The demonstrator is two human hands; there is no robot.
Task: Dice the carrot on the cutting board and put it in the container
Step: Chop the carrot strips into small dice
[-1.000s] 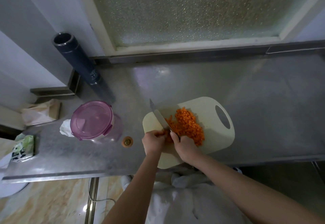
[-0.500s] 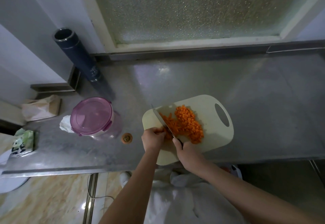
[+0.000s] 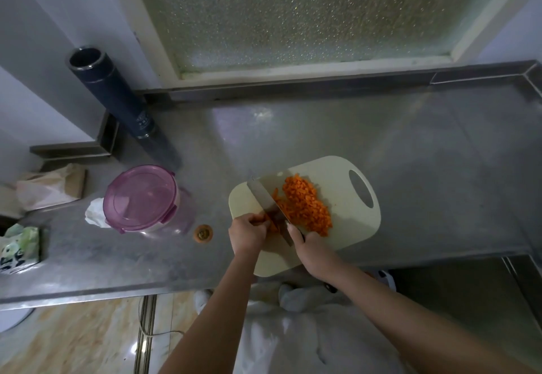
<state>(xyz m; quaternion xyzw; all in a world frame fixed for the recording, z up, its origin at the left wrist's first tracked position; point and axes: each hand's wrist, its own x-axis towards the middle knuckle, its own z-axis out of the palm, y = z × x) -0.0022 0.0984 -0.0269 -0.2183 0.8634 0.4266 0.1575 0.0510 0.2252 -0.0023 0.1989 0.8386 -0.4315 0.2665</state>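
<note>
A cream cutting board with a handle hole lies on the steel counter. A heap of diced carrot covers its middle. My right hand grips the handle of a broad knife, whose blade is down on the board at the heap's left edge. My left hand has curled fingers pinning the remaining carrot strips against the blade. The container, clear with a shut pink lid, stands to the left of the board.
A cut carrot end lies between container and board. A dark tall flask stands at the back left. White tissue, a paper bag and a green packet sit at the left. The counter's front edge is close.
The knife blade has shifted slightly left toward my left hand, which has backed along the carrot strips. The view has tilted a little.
</note>
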